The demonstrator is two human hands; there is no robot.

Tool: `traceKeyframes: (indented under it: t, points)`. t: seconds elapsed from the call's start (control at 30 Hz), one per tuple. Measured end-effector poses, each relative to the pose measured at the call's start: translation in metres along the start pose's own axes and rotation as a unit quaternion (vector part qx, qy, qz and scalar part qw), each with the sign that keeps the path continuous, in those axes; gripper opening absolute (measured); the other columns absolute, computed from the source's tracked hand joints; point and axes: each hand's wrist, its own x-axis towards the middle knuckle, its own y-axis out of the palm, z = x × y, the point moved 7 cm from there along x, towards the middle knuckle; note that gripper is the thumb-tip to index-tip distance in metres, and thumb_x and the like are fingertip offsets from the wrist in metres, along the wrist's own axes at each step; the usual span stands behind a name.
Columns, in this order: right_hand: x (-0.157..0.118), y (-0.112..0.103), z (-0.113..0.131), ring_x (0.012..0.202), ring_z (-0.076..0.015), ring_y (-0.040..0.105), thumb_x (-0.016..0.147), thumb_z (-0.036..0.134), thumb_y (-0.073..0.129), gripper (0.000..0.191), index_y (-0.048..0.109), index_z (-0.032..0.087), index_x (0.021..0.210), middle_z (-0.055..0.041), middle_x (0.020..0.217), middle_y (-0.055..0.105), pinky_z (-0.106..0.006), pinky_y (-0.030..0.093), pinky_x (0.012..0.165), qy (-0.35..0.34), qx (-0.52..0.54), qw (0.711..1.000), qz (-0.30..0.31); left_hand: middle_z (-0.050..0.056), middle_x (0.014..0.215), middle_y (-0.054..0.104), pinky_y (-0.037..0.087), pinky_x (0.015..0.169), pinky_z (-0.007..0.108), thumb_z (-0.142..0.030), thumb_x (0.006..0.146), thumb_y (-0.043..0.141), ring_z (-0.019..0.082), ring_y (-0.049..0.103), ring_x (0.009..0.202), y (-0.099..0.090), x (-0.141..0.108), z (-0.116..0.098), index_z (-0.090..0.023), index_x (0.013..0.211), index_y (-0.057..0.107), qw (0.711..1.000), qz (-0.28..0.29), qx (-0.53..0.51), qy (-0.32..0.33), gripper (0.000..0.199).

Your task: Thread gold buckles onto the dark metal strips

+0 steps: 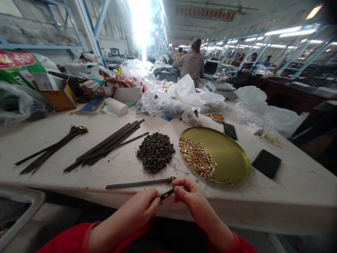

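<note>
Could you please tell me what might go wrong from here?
The lying strap, close to the table's front edge, could be brushed off by the left hand. The uncontained pile of dark loops might scatter if knocked. The held strap, right by that edge, could fall if the grip slips.

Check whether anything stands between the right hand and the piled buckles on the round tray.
Only the tray's near rim and a little tabletop appear to lie between the right hand and the piled buckles. The loose strap lies left of that path.
</note>
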Motion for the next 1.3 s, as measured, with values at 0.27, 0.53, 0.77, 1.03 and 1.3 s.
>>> traceKeyframes:
  t: [0.27, 0.53, 0.77, 1.03, 1.3]
  points:
    - [0.004, 0.019, -0.014, 0.050, -0.0085, 0.052, 0.062, 0.035, 0.076, 0.028, 0.062, 0.017, 0.077, 0.0041, 0.061, 0.058, -0.021, 0.040, 0.051, -0.005, 0.072, 0.997, 0.030, -0.001, 0.064, 0.057, 0.036, 0.057, 0.023, -0.030, 0.084, 0.034, 0.014, 0.049, 0.058, 0.007, 0.005, 0.012, -0.018, 0.083, 0.053, 0.993, 0.043, -0.107, -0.038, 0.023]
    - [0.021, -0.002, 0.000, 0.058, -0.0143, 0.054, 0.072, 0.047, 0.062, 0.035, 0.058, 0.018, 0.092, 0.0006, 0.067, 0.058, -0.027, 0.043, 0.056, -0.047, -0.110, 0.992, 0.037, 0.005, 0.098, 0.060, 0.038, 0.077, 0.023, -0.038, 0.082, 0.041, 0.016, 0.051, 0.085, -0.004, 0.019, 0.025, -0.017, 0.115, 0.049, 0.977, -0.019, -0.210, -0.029, 0.040]
    - [0.065, -0.082, 0.080, 0.081, -0.0217, 0.055, 0.078, 0.023, 0.051, 0.014, 0.064, 0.018, 0.079, -0.0087, 0.086, 0.060, -0.031, 0.037, 0.072, -0.121, -0.686, 0.701, -0.154, -0.006, 0.055, 0.036, 0.029, 0.048, 0.019, -0.043, 0.078, 0.042, 0.010, 0.034, 0.053, -0.010, 0.027, 0.037, -0.017, 0.078, 0.051, 0.969, -0.034, -0.240, -0.045, 0.028]
    - [0.078, -0.095, 0.084, 0.067, -0.0180, 0.052, 0.067, 0.019, 0.054, 0.008, 0.057, 0.018, 0.060, -0.0035, 0.068, 0.058, -0.029, 0.034, 0.063, -0.108, -0.594, 0.788, -0.119, -0.005, 0.056, 0.043, 0.029, 0.047, 0.019, -0.024, 0.073, 0.037, 0.009, 0.037, 0.050, -0.004, 0.018, 0.028, -0.017, 0.068, 0.048, 0.975, -0.039, -0.215, -0.044, 0.014]
    - [0.037, -0.063, 0.083, 0.057, -0.0118, 0.055, 0.073, 0.046, 0.050, 0.027, 0.052, 0.019, 0.074, -0.0028, 0.075, 0.063, -0.024, 0.041, 0.054, -0.068, -0.269, 0.960, -0.043, -0.009, 0.043, 0.031, 0.023, 0.040, 0.019, -0.036, 0.074, 0.041, 0.008, 0.027, 0.039, -0.024, 0.008, -0.006, -0.018, 0.068, 0.049, 0.964, -0.067, -0.254, -0.039, 0.021]
